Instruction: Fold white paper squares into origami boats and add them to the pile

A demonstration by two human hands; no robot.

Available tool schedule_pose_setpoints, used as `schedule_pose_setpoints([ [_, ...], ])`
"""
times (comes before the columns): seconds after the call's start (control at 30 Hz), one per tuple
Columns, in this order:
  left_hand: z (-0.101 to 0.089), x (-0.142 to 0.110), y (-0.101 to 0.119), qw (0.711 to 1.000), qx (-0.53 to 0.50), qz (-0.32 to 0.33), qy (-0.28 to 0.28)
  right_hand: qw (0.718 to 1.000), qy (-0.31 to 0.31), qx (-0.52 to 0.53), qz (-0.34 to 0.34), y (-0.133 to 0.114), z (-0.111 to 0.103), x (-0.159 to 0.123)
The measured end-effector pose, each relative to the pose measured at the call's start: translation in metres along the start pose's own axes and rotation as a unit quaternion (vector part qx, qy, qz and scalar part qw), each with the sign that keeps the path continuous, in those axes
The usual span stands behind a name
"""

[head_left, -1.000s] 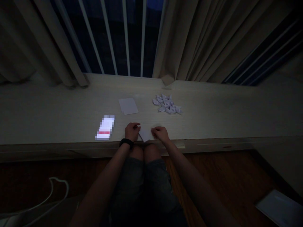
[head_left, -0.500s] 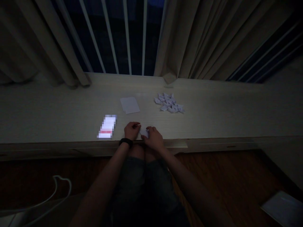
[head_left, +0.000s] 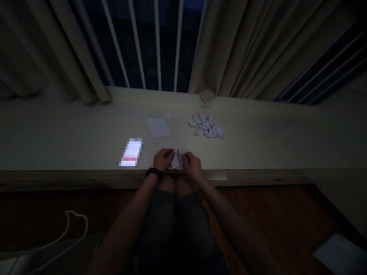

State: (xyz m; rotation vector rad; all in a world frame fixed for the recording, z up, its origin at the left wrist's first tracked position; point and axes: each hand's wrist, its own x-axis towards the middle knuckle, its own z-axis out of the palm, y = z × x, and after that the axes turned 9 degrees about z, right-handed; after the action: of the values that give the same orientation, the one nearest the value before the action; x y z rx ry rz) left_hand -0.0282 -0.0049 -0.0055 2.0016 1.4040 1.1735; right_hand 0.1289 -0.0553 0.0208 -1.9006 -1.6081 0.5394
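Observation:
A small white piece of paper stands partly folded near the front edge of the pale ledge. My left hand, with a dark band on its wrist, pinches the paper's left side. On the paper's right side, my right hand has its fingers closed on it. A stack of flat white sheets lies a little beyond my hands. Further right sits a heap of several small folded paper pieces.
A lit phone lies on the ledge left of my hands. Curtains and a barred dark window rise behind the ledge. On the wooden floor, a white cable lies at left and a white sheet at right.
The paper lay flat between my hands a second ago. My right hand came in over it, and the paper now stands up in a fold held from both sides.

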Motion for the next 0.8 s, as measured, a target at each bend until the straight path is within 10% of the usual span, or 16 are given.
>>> schedule_pose_setpoints([
  [0.43, -0.005, 0.000, 0.000, 0.998, -0.032, -0.051, -0.037, 0.950, -0.057, 0.295, 0.088, 0.015, 0.017, 0.019],
  [0.57, -0.004, 0.000, 0.001, 0.999, -0.011, -0.033, -0.037, 0.965, -0.087, 0.248, -0.008, 0.010, 0.015, 0.027],
  [0.8, -0.006, 0.000, 0.002, 0.999, 0.002, -0.021, -0.044, 0.950, -0.123, 0.283, 0.047, 0.028, 0.024, 0.032],
])
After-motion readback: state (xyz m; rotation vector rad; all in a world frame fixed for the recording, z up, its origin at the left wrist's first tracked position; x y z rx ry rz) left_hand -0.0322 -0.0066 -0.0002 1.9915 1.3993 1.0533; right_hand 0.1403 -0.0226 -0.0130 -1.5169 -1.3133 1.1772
